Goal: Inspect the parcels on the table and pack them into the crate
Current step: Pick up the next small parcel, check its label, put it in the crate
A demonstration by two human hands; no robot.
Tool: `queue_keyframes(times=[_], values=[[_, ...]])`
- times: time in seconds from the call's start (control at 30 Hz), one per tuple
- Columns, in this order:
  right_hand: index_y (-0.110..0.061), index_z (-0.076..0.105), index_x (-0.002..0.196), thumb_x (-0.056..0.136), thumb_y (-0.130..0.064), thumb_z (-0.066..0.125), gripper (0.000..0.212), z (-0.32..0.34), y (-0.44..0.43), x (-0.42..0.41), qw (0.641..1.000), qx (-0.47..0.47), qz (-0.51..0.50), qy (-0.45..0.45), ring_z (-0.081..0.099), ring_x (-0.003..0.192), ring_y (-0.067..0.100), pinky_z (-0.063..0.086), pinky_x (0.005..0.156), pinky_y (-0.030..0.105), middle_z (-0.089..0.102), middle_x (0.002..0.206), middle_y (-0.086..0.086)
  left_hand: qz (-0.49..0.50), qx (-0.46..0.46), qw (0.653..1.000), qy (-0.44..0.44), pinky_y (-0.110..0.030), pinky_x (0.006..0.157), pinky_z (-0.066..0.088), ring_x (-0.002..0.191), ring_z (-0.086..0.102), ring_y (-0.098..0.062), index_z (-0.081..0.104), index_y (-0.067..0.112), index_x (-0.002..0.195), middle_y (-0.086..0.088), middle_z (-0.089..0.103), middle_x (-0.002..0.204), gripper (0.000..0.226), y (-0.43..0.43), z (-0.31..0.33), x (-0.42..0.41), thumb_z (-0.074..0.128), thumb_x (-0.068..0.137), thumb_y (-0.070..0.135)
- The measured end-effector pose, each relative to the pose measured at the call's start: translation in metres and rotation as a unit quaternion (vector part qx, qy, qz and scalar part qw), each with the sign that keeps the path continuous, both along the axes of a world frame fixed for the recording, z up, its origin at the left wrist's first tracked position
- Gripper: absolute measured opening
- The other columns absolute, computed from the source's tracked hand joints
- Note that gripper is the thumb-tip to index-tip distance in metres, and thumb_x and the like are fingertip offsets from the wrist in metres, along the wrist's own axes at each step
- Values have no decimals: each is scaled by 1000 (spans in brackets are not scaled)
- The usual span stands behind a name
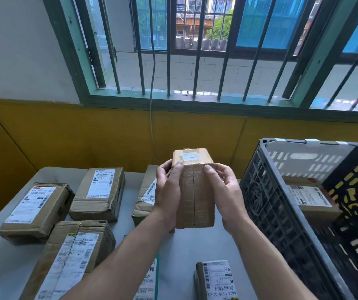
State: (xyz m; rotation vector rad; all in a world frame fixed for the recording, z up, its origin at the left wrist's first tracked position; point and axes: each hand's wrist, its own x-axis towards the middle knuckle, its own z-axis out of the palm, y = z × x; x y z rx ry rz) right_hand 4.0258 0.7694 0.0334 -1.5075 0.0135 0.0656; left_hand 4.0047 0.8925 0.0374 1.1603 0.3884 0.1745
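Viewpoint: a head-worn camera is looking down over two bare forearms reaching out above a table.
Held parcel: a tall brown cardboard parcel [195, 191] is standing upright in the air between both hands, above the table and just left of the crate. Tape is running down its near face, and a small white sticker is sitting on its top.
Left hand: the left hand [167, 191] is gripping the parcel's left side, with the thumb pressing near the top edge and the fingers wrapping behind.
Right hand: the right hand [228, 191] is gripping the parcel's right side, with the thumb lying near the top edge and the fingers curling round the far side.
Crate: a dark slatted plastic crate [282, 213] is standing at the right of the table, open side up.
Packed box: one labelled box [310, 200] is lying inside the crate.
Table: a pale grey table [184, 252] is carrying the waiting boxes.
Waiting boxes: labelled cardboard boxes are lying at far left [35, 211], at the back [100, 191], behind the left hand [145, 195], at near left [72, 260] and at near right [217, 280].
Background: a barred window [195, 50] is showing above a yellow wall panel [87, 137], with a thin cord [152, 83] hanging down.
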Motion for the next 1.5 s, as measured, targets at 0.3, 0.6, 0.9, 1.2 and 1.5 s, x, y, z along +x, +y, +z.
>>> queue_keyframes(times=[0.3, 0.6, 0.9, 1.2, 1.5], values=[[-28, 49, 142, 98, -41, 63, 48, 0, 1, -2, 1000, -3, 15, 21, 67, 108, 11, 55, 75, 25, 68, 122, -5, -11, 13, 1000, -13, -52, 95, 58, 118, 64, -24, 50, 38, 130, -5, 55, 139, 45, -5, 3, -3, 65, 87, 42], [-23, 56, 137, 97, -34, 64, 42, 1, 0, 0, 999, -6, 0, 38, 73, 99, 14, 62, 77, 33, 73, 115, -1, -15, 6, 1000, -20, -45, 85, 63, 108, 70, -24, 45, 36, 127, -5, 66, 124, 36, -1, -4, -2, 58, 100, 17], [-21, 60, 129, 96, -26, 66, 34, 0, -1, 1, 999, -5, -17, 32, 74, 91, 10, 59, 66, 26, 74, 109, -1, -1, 31, 999, -26, -34, 83, 63, 114, 67, -21, 50, 36, 133, -5, 60, 135, 41, -2, -2, -4, 63, 99, 18], [-23, 58, 127, 96, -20, 67, 32, -1, -2, 1, 999, 17, -4, 36, 75, 94, 17, 58, 61, 24, 75, 108, 5, 12, 28, 999, -39, -37, 86, 62, 111, 68, -18, 48, 33, 132, -4, 63, 129, 39, -4, 1, -4, 63, 100, 15], [-25, 60, 119, 95, -23, 68, 25, -2, -3, 2, 999, 19, -16, 25, 75, 91, 17, 58, 60, 29, 75, 104, 2, 8, 33, 999, -41, -36, 79, 64, 104, 71, -21, 52, 38, 123, -9, 62, 129, 28, -5, 3, -5, 59, 102, 22]])
